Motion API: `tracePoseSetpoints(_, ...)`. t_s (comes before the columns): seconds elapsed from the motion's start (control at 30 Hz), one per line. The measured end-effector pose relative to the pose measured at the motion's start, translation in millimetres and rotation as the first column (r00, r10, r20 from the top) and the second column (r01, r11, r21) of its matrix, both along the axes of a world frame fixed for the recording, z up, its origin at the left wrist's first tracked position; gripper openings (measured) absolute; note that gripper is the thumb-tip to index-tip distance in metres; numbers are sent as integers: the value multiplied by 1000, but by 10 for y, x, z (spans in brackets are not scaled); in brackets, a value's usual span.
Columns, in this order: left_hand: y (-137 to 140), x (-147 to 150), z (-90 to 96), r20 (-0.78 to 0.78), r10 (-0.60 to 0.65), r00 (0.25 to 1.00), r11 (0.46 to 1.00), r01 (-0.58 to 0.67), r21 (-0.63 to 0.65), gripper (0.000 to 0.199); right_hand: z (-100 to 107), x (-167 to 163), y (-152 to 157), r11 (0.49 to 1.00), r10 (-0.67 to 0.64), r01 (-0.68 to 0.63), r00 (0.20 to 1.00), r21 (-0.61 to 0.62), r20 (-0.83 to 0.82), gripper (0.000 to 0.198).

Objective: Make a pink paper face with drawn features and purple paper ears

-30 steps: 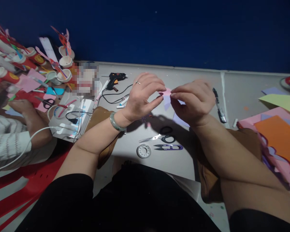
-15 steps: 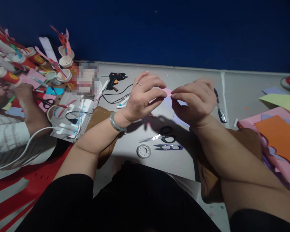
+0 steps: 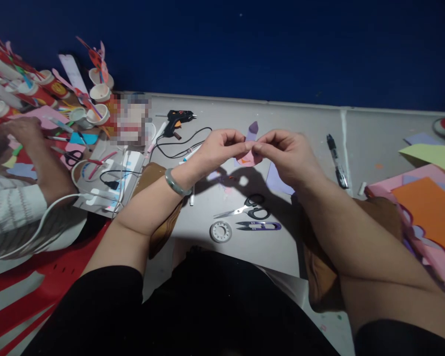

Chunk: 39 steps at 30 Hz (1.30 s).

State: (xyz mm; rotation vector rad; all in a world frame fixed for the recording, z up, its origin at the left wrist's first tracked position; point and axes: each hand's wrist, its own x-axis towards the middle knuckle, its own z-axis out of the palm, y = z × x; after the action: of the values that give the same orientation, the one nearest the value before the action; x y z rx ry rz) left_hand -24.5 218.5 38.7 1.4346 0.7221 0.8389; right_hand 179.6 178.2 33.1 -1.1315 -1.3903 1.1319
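Note:
Between my two hands, raised above the table, is a small paper piece (image 3: 251,132) with a purple pointed top and a pink and orange lower part. My left hand (image 3: 224,148) pinches it from the left with thumb and fingers. From the right, my right hand (image 3: 284,151) pinches it too, and the fingertips almost meet. Fingers cover the middle of the piece. Below my hands lie black-handled scissors (image 3: 257,206), purple thread snips (image 3: 259,226) and a white tape roll (image 3: 220,231). A lilac paper sheet (image 3: 278,179) lies under my right hand.
A black glue gun (image 3: 178,121) with its cord lies behind my left hand. To the right are a black pen (image 3: 336,160) and stacked coloured paper (image 3: 426,212). Red paper cups (image 3: 100,113), a power strip (image 3: 124,173) and a co-worker's arm (image 3: 48,163) are at the left.
My hands have come slightly down and turned, so the purple tip now points up between them and the pink and orange part shows below. The co-worker's hand has shifted slightly.

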Motion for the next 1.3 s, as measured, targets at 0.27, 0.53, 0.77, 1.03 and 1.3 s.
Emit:
tracePoseSetpoints(0.27, -39, 19, 46, -111, 4, 994, 999, -8, -35, 25, -6, -43, 10, 997, -70, 67, 996, -41, -59, 40)
tracePoseSetpoints(0.53, -67, 1, 8, -142, -69, 987, 997, 71, 5, 22, 39, -39, 38, 983, -33, 7, 990, -184, -139, 27)
tracePoseSetpoints(0.77, -68, -5, 24, -130, -91, 987, 996, 92, -2, 22, 57, -47, 37, 989, -35, 8, 983, -147, -183, 21)
tracePoseSetpoints(1.03, -81, -6, 35, -130, -115, 985, 993, 116, 5, 24, -11, -23, 47, 989, -14, -6, 991, -149, -136, 38)
tracePoseSetpoints(1.3, 92, -39, 76, 16, 292, 956, 956, -292, -22, 36, -140, 2, 89, 994, -73, 74, 997, -76, 8, 23)
